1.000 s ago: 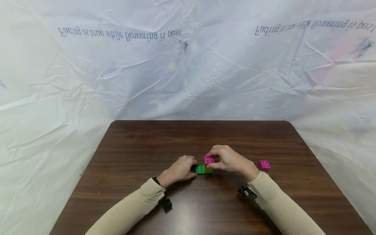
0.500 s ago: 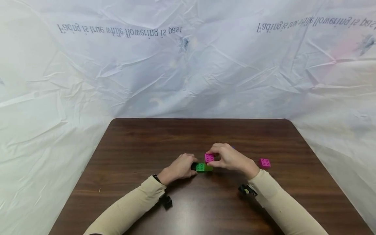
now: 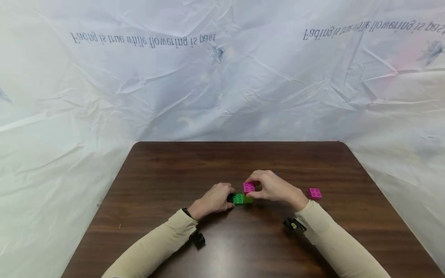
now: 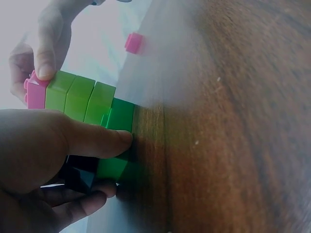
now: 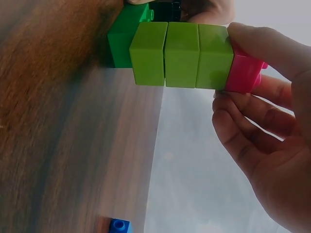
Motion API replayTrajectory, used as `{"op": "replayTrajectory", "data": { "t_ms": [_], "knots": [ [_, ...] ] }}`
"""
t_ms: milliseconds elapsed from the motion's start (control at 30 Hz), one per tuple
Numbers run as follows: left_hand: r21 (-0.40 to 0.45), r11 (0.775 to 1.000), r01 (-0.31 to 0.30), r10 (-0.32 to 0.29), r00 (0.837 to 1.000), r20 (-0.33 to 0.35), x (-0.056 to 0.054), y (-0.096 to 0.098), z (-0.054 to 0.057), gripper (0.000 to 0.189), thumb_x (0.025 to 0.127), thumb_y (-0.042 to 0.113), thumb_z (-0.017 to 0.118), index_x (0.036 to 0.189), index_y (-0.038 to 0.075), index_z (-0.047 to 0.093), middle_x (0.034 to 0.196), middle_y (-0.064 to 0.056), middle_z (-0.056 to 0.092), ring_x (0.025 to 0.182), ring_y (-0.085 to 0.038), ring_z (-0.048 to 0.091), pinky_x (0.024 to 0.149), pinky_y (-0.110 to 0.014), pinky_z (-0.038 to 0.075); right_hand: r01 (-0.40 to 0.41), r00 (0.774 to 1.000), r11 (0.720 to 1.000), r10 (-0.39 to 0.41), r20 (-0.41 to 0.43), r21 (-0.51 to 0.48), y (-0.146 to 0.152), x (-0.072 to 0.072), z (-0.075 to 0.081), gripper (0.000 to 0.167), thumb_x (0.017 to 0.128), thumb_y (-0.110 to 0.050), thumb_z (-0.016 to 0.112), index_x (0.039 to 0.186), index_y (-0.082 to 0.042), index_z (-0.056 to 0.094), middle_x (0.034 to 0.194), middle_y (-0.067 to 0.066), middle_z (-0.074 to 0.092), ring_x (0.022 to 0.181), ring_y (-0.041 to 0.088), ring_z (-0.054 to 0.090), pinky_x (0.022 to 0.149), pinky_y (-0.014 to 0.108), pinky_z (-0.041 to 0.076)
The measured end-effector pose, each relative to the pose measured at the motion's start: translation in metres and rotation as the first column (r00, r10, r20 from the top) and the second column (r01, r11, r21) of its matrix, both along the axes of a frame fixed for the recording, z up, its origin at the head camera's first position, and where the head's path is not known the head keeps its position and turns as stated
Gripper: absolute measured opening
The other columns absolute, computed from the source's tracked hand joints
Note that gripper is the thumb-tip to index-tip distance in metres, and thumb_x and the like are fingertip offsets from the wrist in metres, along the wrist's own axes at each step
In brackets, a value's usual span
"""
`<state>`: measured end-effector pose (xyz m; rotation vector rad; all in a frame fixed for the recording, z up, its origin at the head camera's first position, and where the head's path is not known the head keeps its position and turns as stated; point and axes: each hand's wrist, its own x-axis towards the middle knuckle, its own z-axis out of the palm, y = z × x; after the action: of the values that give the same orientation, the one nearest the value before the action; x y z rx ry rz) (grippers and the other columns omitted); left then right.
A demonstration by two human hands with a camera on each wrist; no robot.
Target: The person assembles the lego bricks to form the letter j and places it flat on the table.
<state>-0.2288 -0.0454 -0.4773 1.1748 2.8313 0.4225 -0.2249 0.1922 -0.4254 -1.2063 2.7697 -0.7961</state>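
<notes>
A stack of toy building bricks stands on the table between my hands. Its base is a dark green brick (image 3: 238, 199), with three lime green bricks (image 5: 182, 54) piled over one end and a pink brick (image 3: 248, 188) topping them. Beside that column, a black brick (image 4: 80, 177) sits over the base's other end, partly hidden by my left hand (image 3: 214, 199). The left thumb lies across the dark green brick, and the fingers curl round its far side. My right hand (image 3: 272, 187) pinches the pink brick between thumb and fingers, right against the top lime brick.
Apart from the stack, another pink brick (image 3: 315, 193) lies on the brown wooden table (image 3: 167, 166), right of my right hand. A blue brick (image 5: 120, 225) shows at the bottom of the right wrist view. Behind the table hangs a pale printed sheet (image 3: 222, 96).
</notes>
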Motion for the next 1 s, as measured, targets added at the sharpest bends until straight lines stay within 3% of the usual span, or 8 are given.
{"op": "replayTrajectory", "data": {
  "t_ms": [300,533,833,1000],
  "knots": [
    [-0.001,1.0,-0.011,0.011,1.0,-0.007,0.001,0.002,-0.003,0.032,0.08,0.029,0.08,0.106,0.011,0.073,0.094,0.002,0.065,0.082,-0.009,0.061,0.071,-0.024,0.051,0.025,0.999,1.0,-0.026,0.024,0.002,0.002,0.006,-0.002,0.042,0.088,-0.046,0.069,0.117,-0.014,0.069,0.108,-0.004,0.066,0.088,0.009,0.062,0.075,0.033,0.056],
    [-0.014,1.0,-0.018,0.018,1.0,0.002,0.002,0.001,-0.001,0.035,0.081,0.03,0.08,0.109,0.011,0.073,0.095,0.001,0.065,0.084,-0.009,0.062,0.073,-0.024,0.052,0.045,0.998,0.997,-0.043,0.036,-0.058,0.006,0.004,0.0,0.037,0.096,-0.041,0.061,0.119,-0.014,0.067,0.113,-0.002,0.066,0.097,0.009,0.063,0.077,0.034,0.056],
    [-0.023,0.999,-0.03,0.03,1.0,0.007,0.002,0.001,-0.001,0.037,0.081,0.031,0.08,0.111,0.01,0.072,0.096,0.001,0.065,0.086,-0.01,0.063,0.075,-0.025,0.052,0.112,0.993,0.986,-0.116,-0.023,-0.126,0.021,0.0,0.004,0.031,0.096,-0.034,0.062,0.119,-0.014,0.067,0.11,0.005,0.069,0.091,0.006,0.063,0.075,0.037,0.056],
    [-0.016,0.999,-0.03,0.03,1.0,0.001,0.002,0.001,-0.001,0.038,0.081,0.03,0.08,0.112,0.01,0.072,0.097,0.001,0.066,0.087,-0.01,0.063,0.076,-0.024,0.053,0.141,0.985,0.983,-0.152,-0.085,-0.121,0.03,-0.001,0.007,0.03,0.095,-0.03,0.065,0.118,-0.012,0.068,0.111,0.004,0.069,0.093,0.01,0.064,0.077,0.036,0.055]
  ]
}}
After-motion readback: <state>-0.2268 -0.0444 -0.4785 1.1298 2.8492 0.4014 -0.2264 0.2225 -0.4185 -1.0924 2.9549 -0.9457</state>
